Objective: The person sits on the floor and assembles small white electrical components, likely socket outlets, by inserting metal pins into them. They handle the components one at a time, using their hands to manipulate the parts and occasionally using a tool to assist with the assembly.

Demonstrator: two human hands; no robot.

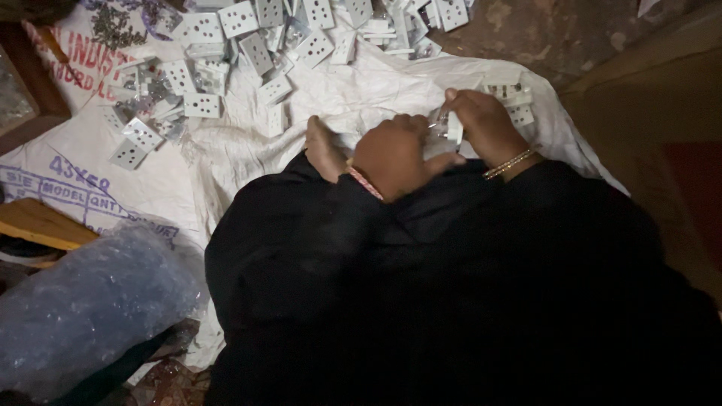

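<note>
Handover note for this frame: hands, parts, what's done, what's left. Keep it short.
Left hand: closed at the lap, knuckles up, against the small white bracket; its grip is hidden.
Right hand: fingers pinched on the same bracket from the other side.
Parts: heap of white perforated brackets lies loose on the white woven sack ahead; a few more brackets sit just beyond the right hand. Bubble wrap roll at lower left.
Done: one bracket in hand. No separate finished pile can be told.
Left: the heap looks untouched.
</note>
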